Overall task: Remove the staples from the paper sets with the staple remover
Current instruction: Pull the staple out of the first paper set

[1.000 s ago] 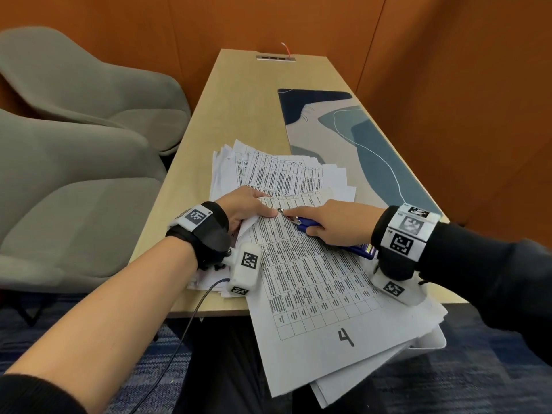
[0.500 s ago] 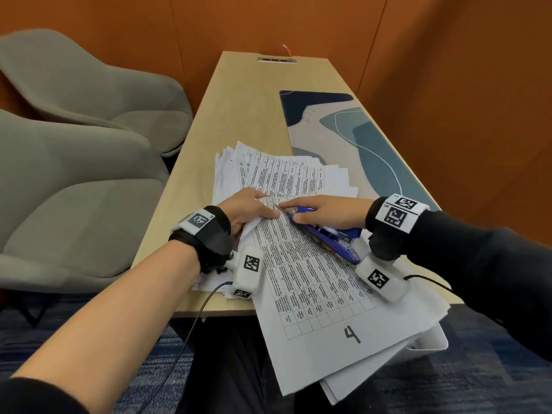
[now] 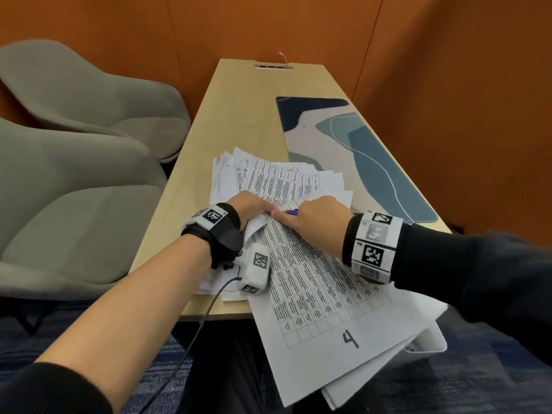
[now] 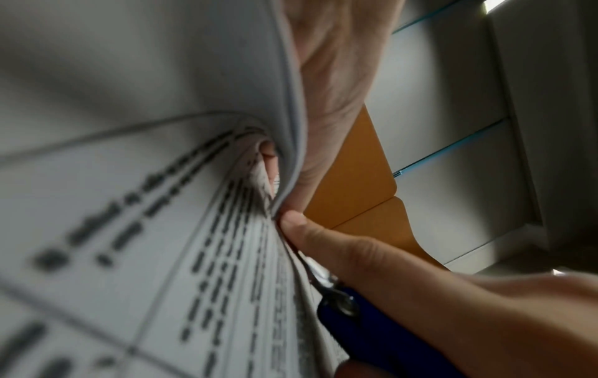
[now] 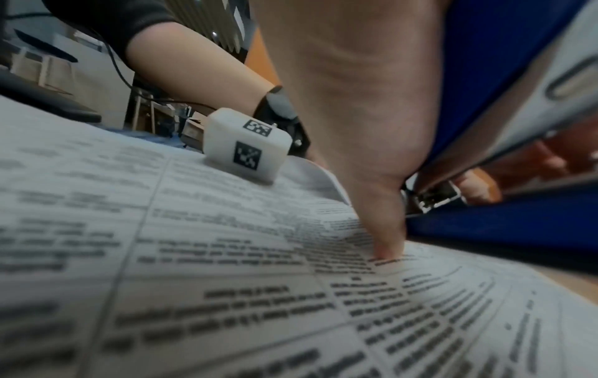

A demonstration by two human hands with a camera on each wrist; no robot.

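The top paper set (image 3: 322, 291), printed with a table and a handwritten 4, lies askew over the table's front edge. My left hand (image 3: 252, 209) grips its upper corner, and the sheets (image 4: 194, 204) curl up around my fingers (image 4: 333, 76). My right hand (image 3: 312, 225) holds the blue staple remover (image 3: 292, 213), mostly hidden under the hand. Its metal tip (image 4: 327, 278) sits at the paper's corner edge, beside my right thumb (image 4: 323, 240). In the right wrist view that thumb (image 5: 385, 230) presses on the page next to the blue body (image 5: 505, 76).
A fanned pile of more printed sheets (image 3: 277, 177) lies behind my hands. A blue and beige desk mat (image 3: 367, 150) covers the table's right side. Two grey chairs (image 3: 74, 162) stand to the left. The wooden table (image 3: 239, 115) ends at an orange wall.
My right hand has turned over the staple remover, so the tool is now nearly hidden, and its wrist swung nearer. The left hand has curled the corner of the paper set upward.
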